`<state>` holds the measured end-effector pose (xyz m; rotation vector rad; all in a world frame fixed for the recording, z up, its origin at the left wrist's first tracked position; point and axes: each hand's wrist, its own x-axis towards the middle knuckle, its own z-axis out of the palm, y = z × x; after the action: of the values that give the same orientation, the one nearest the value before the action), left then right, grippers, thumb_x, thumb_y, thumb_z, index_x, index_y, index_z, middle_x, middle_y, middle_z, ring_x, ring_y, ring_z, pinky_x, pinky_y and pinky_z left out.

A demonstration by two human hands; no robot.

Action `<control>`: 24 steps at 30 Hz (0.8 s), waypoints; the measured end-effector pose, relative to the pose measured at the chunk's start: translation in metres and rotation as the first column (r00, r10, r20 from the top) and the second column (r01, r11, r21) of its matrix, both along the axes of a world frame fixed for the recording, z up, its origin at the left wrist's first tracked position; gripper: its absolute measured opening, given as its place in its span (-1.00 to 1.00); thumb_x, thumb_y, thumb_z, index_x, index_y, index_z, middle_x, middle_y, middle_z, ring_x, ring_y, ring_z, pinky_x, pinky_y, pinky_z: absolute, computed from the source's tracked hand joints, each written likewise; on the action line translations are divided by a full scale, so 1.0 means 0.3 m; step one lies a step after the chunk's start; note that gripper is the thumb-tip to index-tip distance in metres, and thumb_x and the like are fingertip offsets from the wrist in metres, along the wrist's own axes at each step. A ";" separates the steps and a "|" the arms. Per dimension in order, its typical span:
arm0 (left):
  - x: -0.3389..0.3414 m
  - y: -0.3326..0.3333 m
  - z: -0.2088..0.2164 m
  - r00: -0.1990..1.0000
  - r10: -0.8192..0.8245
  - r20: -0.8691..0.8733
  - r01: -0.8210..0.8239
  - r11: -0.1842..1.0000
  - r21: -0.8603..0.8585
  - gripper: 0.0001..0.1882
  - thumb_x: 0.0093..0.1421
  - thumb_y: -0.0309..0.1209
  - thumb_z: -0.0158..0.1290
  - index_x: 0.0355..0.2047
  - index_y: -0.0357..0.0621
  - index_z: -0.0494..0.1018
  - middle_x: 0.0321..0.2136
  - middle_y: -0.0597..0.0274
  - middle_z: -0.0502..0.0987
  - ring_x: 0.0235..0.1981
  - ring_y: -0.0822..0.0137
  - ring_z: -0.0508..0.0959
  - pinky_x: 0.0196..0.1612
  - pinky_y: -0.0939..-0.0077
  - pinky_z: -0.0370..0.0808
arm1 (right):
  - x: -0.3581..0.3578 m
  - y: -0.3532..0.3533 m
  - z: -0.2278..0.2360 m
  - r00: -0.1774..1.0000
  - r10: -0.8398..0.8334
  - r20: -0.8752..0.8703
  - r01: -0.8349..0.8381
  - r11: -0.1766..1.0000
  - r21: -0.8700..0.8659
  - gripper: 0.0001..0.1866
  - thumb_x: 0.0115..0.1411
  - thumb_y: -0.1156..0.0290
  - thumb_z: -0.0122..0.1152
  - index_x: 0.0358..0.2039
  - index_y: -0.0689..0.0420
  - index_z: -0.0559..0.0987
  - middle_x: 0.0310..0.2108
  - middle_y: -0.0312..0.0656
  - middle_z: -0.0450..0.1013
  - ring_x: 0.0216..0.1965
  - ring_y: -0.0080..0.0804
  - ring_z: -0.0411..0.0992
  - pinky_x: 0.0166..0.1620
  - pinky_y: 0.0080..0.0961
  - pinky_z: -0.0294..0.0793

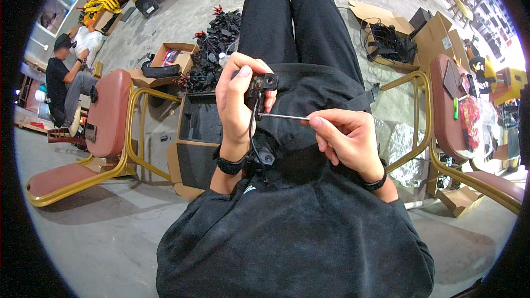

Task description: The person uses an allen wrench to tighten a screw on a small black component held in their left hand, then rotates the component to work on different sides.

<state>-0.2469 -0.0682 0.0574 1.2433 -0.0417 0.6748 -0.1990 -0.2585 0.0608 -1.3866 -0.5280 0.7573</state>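
My left hand is closed around a small black device that looks like a camera module, with a round lens-like opening on its face. A black cable runs down from it along my wrist. My right hand pinches the right end of a thin metal rod between thumb and fingers. The rod's other end reaches the cable just below the device; whether they touch I cannot tell. Lower down, a second dark piece with a round lens-like spot rests against my black clothing.
Red-padded chairs stand at my left and right. A heap of black cables with red ends lies beyond my left hand, near an open black case. At the far right, a cardboard box holds black cables. Another person sits at left.
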 end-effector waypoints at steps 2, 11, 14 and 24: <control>0.000 0.000 -0.003 1.000 0.009 0.023 -0.009 1.000 -0.026 -0.73 0.29 -0.26 -0.29 -0.39 -0.22 0.26 -0.67 0.15 0.26 -0.74 0.42 0.26 -0.70 0.57 0.20 | 0.000 0.001 -0.003 1.000 -0.010 0.002 0.010 1.000 -0.010 -0.76 0.28 0.32 0.13 -0.24 0.25 0.61 -0.70 -0.39 0.41 -0.79 -0.78 0.22 -0.74 -0.78 0.10; 0.009 -0.006 0.002 0.997 0.081 0.021 -0.082 0.994 0.071 -0.73 0.29 -0.27 -0.28 -0.39 -0.23 0.26 -0.65 0.12 0.29 -0.72 0.41 0.28 -0.66 0.58 0.23 | 0.007 0.002 0.009 0.998 -0.012 -0.054 0.011 1.000 -0.015 -0.75 0.28 0.32 0.13 -0.22 0.25 0.60 -0.68 -0.37 0.41 -0.80 -0.75 0.23 -0.75 -0.76 0.12; 0.010 -0.010 0.004 0.990 0.143 -0.007 -0.142 0.985 0.095 -0.73 0.29 -0.27 -0.27 -0.39 -0.23 0.26 -0.65 0.11 0.29 -0.71 0.40 0.29 -0.65 0.58 0.25 | 0.006 0.001 0.014 0.999 -0.002 -0.054 -0.001 0.998 -0.056 -0.75 0.28 0.32 0.13 -0.20 0.25 0.60 -0.68 -0.36 0.41 -0.80 -0.74 0.25 -0.75 -0.76 0.13; 0.005 0.022 -0.010 0.996 -0.057 0.062 0.062 0.995 -0.074 -0.76 0.28 -0.32 -0.26 -0.38 -0.23 0.28 -0.58 0.10 0.40 -0.68 0.43 0.37 -0.63 0.61 0.33 | 0.029 0.024 -0.014 0.757 -0.136 0.639 0.072 0.989 0.126 -0.84 0.12 0.52 0.26 -0.25 0.17 0.64 -0.56 -0.27 0.40 -0.54 -0.58 0.41 -0.48 -0.67 0.36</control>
<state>-0.2453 -0.0617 0.0543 1.1448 -0.1012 0.6557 -0.1903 -0.2514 0.0564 -1.5638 -1.0039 0.1273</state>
